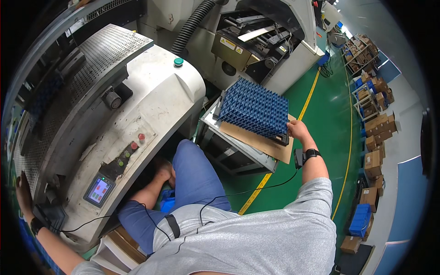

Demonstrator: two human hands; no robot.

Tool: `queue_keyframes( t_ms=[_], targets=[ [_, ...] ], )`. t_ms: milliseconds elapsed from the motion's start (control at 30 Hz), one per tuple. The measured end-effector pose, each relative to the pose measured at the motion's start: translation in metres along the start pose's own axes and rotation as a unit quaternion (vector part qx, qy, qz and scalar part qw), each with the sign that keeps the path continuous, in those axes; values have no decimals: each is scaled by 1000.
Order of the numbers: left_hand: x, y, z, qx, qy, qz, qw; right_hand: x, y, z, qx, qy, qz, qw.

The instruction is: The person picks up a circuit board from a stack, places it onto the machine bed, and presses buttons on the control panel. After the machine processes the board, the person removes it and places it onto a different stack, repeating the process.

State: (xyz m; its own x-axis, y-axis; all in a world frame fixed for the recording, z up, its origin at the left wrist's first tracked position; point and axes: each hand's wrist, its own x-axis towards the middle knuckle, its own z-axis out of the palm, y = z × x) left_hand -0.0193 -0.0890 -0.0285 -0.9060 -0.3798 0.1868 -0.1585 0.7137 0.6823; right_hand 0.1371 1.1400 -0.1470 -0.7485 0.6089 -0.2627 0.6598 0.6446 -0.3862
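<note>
My right hand (299,130) is at the right edge of a blue rack (254,107) with rows of upright prongs. Its fingers are bent closed on the rack's near right corner. The rack rests on a brown cardboard sheet (279,149) on top of a low metal cart (236,156). Far to the left, my left hand (23,195) reaches along the outer side of a white machine (169,91). Its fingers look stretched out against the machine's perforated metal cover (107,48). The picture's rim squeezes and darkens that hand.
Near my legs, the machine carries a small touchscreen (99,189) and coloured push buttons (133,145). A green button (178,61) tops its rounded end. Behind stands another machine with an exposed mechanism (261,39) and a black hose (190,27). Cardboard boxes (380,126) line the right wall.
</note>
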Motion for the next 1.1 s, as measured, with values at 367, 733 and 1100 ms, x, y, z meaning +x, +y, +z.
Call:
queue_keyframes(
  t_ms=[367, 733, 1100],
  targets=[
    [8, -10, -7, 57, -8, -8, 998, 4, -1, 5, -23, 34, -39, 998],
    [22, -39, -17, 70, -93, -3, 993, 10, -5, 7, -71, 95, -62, 991],
    [30, -80, -23, 201, -37, 111, 973, 27, -3, -78, -136, 282, -42, 949]
  ],
)
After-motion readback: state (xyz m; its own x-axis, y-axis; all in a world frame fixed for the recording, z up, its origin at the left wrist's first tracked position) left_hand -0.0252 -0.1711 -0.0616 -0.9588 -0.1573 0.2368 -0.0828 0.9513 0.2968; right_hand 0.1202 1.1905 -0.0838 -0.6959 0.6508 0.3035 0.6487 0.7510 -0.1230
